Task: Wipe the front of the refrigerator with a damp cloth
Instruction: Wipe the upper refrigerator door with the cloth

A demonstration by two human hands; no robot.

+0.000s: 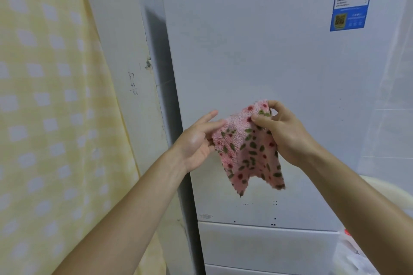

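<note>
One tall white refrigerator (268, 62) filling view, front not yet touched by cloth. Yellow checked curtain (44, 96) hanging to left. Pink flowered cloth (248, 152) held mid-air just off door, lower half dangling, likely being spread or refolded into wiping pad. Right hand (286, 138): fingers pinching top corner. Left hand (196, 140): fingers mostly straight, nipping left edge to stretch it.

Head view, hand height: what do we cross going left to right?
Yellow checked curtain → white wall with pencilled numbers → left hand → pink floral terry cloth → right hand
</note>
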